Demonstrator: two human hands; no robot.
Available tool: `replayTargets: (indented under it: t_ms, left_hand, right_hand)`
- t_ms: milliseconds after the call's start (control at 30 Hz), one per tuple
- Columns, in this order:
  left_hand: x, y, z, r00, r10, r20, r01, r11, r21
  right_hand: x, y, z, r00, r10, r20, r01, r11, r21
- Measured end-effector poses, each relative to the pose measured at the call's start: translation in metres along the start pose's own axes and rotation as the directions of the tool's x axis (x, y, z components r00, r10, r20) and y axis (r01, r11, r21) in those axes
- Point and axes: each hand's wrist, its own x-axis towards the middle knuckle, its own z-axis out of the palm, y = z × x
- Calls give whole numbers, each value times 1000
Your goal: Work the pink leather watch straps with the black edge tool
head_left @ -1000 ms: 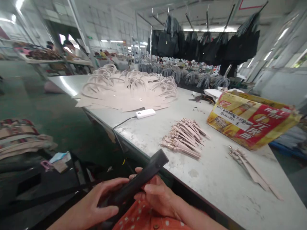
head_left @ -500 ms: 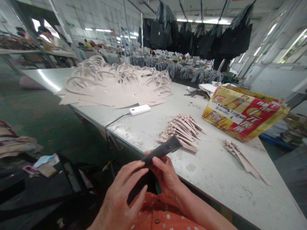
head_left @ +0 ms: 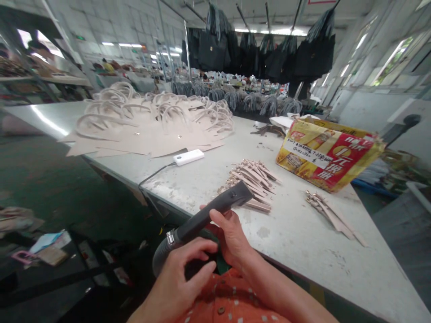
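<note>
A black vacuum hose nozzle [head_left: 205, 213] slants up and to the right over the table's near edge. My right hand [head_left: 235, 240] grips it, with the thumb on its upper side and fingers partly hidden behind. A metal clamp [head_left: 170, 237] joins its lower end to a ribbed dark hose [head_left: 162, 252]. Just below the nozzle is my left hand [head_left: 185, 269], fingers bent and parted from the thumb, with nothing visible in it. Beyond the nozzle's flat tip lies a pile of beige straps with small metal fittings [head_left: 254, 177].
Beige bag pieces with looped handles [head_left: 141, 125] cover the table's far left. A white power bank [head_left: 189, 157] with a cable lies nearer. To the right stand a yellow and red carton [head_left: 326, 154] and a few beige straps [head_left: 332, 215]. Black bags [head_left: 215, 51] hang behind.
My left hand has moved down off the nozzle, baring the clamp and hose. My right hand still grips the nozzle. The view has shifted slightly to the right.
</note>
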Motion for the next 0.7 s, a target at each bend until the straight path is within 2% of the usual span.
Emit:
replayTargets:
  t_ms: [33, 67, 133, 200, 267, 333, 400, 433, 467, 500, 567, 633, 700]
  left_hand:
    - [6, 0, 4, 996, -33, 79, 38, 998, -59]
    - [11, -1, 9, 992, -58, 109, 72, 989, -126]
    - [13, -5, 15, 992, -68, 109, 84, 984, -155]
    - [7, -11, 14, 997, -6, 71, 12, 996, -86]
    - [-2, -13, 4, 989, 144, 32, -144, 989, 25]
    - [-6, -12, -10, 958, 273, -85, -257, 953, 160]
    - [0, -9, -23, 907, 336, -255, -249, 915, 319]
    - [6, -7, -28, 890, 344, -299, -221, 900, 376]
    - [12, -6, -32, 896, 328, -301, -191, 894, 405]
    - [18, -6, -35, 923, 283, -262, -161, 900, 406]
    - [28, -9, -38, 981, 151, -117, -97, 922, 375]
    - [34, -13, -40, 999, 45, -17, -36, 935, 352]
    - [36, -16, -42, 1000, 10, -4, -8, 935, 355]
  right_hand:
    - [-1, -1, -1, 1000, -7, 2, 7, 1000, -7]
    - [-2, -3, -2, 1000, -18, 9, 18, 1000, -15]
    - [-3, -10, -5, 998, -48, 37, 49, 998, -35]
    - [-4, -17, -9, 996, -71, 56, 74, 996, -47]
    - [-5, -22, -12, 996, -76, 40, 78, 996, -48]
    - [-7, -23, -14, 998, -62, 15, 63, 997, -40]
    - [-11, -19, -13, 999, -42, 21, 42, 999, -33]
    - [-14, -17, -12, 999, -33, 43, 34, 999, -34]
    - [-16, -14, -11, 997, -24, 75, 27, 999, -36]
    - [-18, -12, -9, 994, -17, 110, 21, 999, -37]
    - [-20, -9, -5, 985, -3, 174, 10, 999, -41]
    - [-19, -7, -2, 978, 16, 209, -2, 998, -64]
    - [-14, -4, -3, 975, 30, 220, -3, 992, -123]
